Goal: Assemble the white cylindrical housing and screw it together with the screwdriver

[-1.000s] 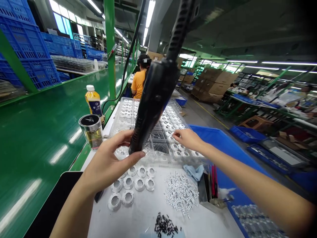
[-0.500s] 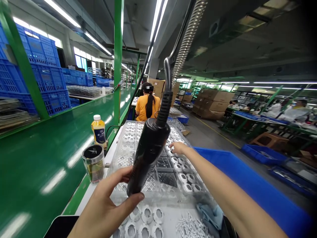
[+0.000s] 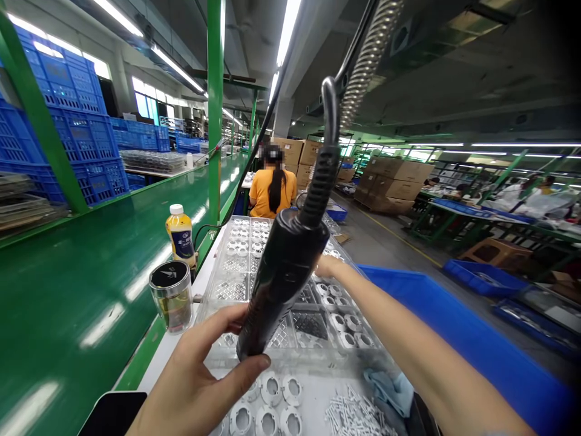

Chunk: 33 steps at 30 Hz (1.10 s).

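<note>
My left hand (image 3: 204, 375) grips the lower end of a black electric screwdriver (image 3: 284, 278) that hangs tilted from a coiled cable (image 3: 370, 57) overhead. My right hand (image 3: 327, 265) reaches far over a clear plastic tray (image 3: 236, 284) of white ring parts; the screwdriver hides its fingers. Loose white ring parts (image 3: 272, 399) lie on the white bench just in front of the tray, beside a heap of small white pins (image 3: 356, 415).
A glass jar with a black lid (image 3: 171, 295) and a yellow bottle (image 3: 180, 235) stand left of the tray. A green conveyor (image 3: 91, 266) runs along the left. A blue bin (image 3: 454, 339) sits at right, a blue cloth (image 3: 390, 387) near it. A person in orange (image 3: 272, 191) sits ahead.
The camera has tilted up, so less of the bench shows. My right hand has reached farther back over the tray. The left hand keeps its hold on the screwdriver.
</note>
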{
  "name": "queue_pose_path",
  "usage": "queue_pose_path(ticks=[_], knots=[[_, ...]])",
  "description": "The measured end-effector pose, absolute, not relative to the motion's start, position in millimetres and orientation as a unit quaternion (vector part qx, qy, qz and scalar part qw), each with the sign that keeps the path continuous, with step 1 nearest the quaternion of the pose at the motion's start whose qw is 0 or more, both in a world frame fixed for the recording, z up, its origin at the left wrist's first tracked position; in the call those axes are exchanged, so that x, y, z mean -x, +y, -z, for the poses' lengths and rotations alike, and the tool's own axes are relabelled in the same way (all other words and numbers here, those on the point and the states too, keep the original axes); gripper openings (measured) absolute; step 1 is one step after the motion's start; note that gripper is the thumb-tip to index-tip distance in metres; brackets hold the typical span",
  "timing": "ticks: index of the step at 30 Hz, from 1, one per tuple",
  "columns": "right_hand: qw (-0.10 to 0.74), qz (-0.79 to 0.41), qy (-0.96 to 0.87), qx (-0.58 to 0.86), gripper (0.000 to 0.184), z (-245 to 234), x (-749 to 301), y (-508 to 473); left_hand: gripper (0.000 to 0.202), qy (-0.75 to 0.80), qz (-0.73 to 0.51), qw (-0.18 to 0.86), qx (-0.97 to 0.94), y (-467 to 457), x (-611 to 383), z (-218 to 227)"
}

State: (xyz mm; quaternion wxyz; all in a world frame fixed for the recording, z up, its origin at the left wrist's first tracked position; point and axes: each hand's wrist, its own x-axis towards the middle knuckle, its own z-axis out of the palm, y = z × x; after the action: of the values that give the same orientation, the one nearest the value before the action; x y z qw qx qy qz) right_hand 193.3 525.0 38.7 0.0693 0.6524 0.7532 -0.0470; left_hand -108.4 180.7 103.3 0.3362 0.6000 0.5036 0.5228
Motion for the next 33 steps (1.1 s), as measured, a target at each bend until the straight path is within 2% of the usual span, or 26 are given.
queue_pose_path(ticks=[7, 14, 21, 28, 30, 33], knots=[[0.081, 0.078, 0.763, -0.637, 0.036, -43.5, -197.3, 516.4, 0.040, 0.502, -0.506, 0.341, -0.613, 180.2, 109.7, -103.3], [0.049, 0.075, 0.767, -0.635, 0.035, -54.9, -207.1, 502.5, 0.042, 0.514, -0.496, 0.356, -0.602, 177.6, 113.4, -100.9], [-0.014, 0.052, 0.795, -0.604, 0.033, -95.8, -208.0, 472.4, 0.044, 0.476, -0.520, 0.354, -0.614, 180.3, 112.9, -101.5], [-0.064, 0.096, 0.864, -0.490, 0.024, -120.6, -202.0, 331.7, 0.044, 0.404, -0.554, 0.345, -0.641, 182.1, 107.0, -110.2], [-0.042, 0.142, 0.879, -0.453, 0.022, -115.5, -195.7, 276.6, 0.045, 0.391, -0.558, 0.347, -0.645, 181.9, 105.2, -111.0], [0.040, 0.265, 0.868, -0.418, 0.020, -97.4, -178.7, 205.3, 0.043, 0.384, -0.553, 0.346, -0.653, 180.7, 102.4, -111.9]])
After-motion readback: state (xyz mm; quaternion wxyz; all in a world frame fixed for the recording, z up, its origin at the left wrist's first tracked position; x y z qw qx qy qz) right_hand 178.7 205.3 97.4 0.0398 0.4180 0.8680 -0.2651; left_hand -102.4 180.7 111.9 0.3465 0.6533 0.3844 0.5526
